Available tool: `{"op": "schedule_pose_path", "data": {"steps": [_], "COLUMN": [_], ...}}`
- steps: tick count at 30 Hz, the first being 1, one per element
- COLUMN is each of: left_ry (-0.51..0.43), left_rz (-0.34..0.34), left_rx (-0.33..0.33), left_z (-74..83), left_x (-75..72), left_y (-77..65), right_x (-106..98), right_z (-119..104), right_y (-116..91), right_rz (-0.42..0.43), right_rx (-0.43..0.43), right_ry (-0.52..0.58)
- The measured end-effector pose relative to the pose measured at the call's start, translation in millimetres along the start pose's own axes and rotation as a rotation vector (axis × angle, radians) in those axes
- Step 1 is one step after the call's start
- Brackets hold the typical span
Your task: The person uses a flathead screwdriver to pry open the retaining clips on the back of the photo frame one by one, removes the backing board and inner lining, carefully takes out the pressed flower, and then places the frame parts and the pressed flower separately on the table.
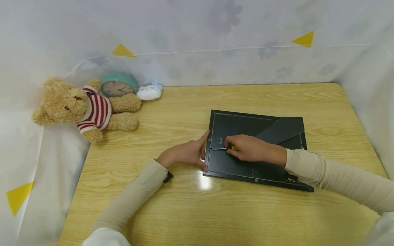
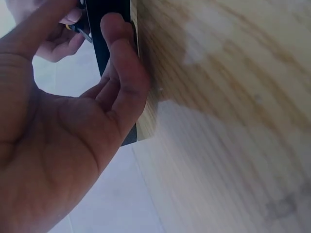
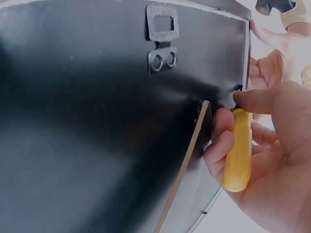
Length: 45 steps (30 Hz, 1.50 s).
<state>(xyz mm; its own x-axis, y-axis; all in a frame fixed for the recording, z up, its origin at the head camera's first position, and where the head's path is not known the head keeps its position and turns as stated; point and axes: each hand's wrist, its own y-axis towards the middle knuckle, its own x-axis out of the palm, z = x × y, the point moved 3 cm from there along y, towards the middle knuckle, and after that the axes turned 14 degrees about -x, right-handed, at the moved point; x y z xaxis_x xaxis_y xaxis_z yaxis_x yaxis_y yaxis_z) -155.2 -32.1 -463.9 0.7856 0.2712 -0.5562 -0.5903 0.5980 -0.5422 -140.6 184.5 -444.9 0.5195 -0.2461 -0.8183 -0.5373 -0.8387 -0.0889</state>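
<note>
Legible text, labels, brands or numbers: none. Clock (image 1: pixel 118 87): dial markings too small and blurred to read. Screwdriver (image 3: pixel 238 155): no readable lettering. Bear's striped sweater (image 1: pixel 97 111): dark collar-side mark, indecipherable.

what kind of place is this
Probably a small sheeted-off tabletop booth, perhaps staged: pale flower-print sheeting rises behind and beside a wood-grain table, with yellow triangles on it, and a teddy bear lies far left.
</note>
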Motion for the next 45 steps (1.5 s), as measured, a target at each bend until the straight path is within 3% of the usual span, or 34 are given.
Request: {"op": "schedule_pose_path", "data": {"steps": [15, 29, 34, 40, 45], "left_ry": [-0.016, 0.010, 0.024, 0.034, 0.054], "left_rz": [-0.022, -0.008, -0.008, -0.017, -0.019], "left_rx": [0.016, 0.033, 0.036, 0.047, 0.060], "left_z": [-0.4, -0.4, -0.9, 0.0, 1.4], "left_x": [1.1, 1.0, 1.2, 0.4, 0.3], "left_y": [3.1, 5.0, 5.6, 4.8, 3.7], "right_x": [10, 17, 14, 2, -6], "right_z": [-10, -15, -21, -33, -41], "right_y": [0, 1, 6, 18, 28], "right_rz": [0.119, 0.148, 0.093, -0.058, -0.170], "right_rx": [-0.030, -0.059, -0.045, -0.041, -0.041], "right_ry": [-0.064, -0.136, -0.229, -0.376, -0.432]}}
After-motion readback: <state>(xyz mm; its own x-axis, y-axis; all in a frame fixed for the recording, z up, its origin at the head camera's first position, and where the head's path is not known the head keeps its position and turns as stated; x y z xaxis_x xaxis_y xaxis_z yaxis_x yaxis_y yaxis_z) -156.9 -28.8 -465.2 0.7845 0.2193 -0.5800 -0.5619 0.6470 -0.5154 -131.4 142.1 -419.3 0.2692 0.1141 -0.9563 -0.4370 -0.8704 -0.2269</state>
